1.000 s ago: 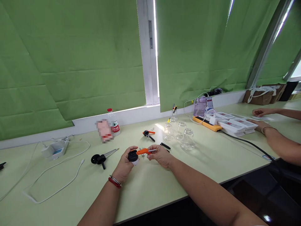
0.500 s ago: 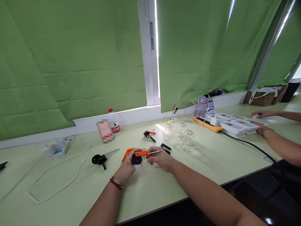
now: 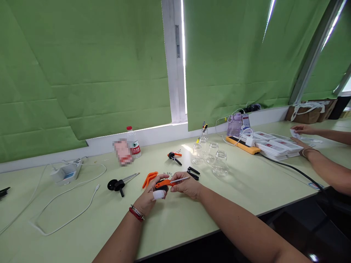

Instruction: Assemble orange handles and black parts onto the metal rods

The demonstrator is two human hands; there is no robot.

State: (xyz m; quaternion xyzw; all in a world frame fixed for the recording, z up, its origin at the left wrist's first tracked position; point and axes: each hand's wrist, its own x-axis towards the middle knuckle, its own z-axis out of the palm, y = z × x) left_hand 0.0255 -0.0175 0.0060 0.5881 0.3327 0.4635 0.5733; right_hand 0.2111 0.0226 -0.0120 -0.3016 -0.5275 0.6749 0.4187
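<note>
My left hand (image 3: 149, 195), with white tape around a finger, is closed around a black round part (image 3: 161, 187). An orange bent handle (image 3: 163, 183) lies across the top of that part. The fingers of my right hand (image 3: 186, 186) pinch near the handle's right end, where a thin metal rod (image 3: 179, 180) sticks out to the right. I cannot tell whether rod and handle are joined. Just beyond my hands are loose orange handles (image 3: 150, 179), several small metal pieces (image 3: 168, 173) and black handle-like pieces (image 3: 193, 172).
Left of my hands lies a black part with metal rods (image 3: 120, 185); an orange-and-black assembly (image 3: 173, 157) lies farther back. Several glass jars (image 3: 219, 164) stand to the right. White cables (image 3: 79, 215) cross the left side. Another person's hands (image 3: 305, 146) work beside stacked cards (image 3: 276, 148).
My left hand has turned the black part, tilting its top and the orange handle, and the white tape shows more. The other person's hands have shifted with a white paper.
</note>
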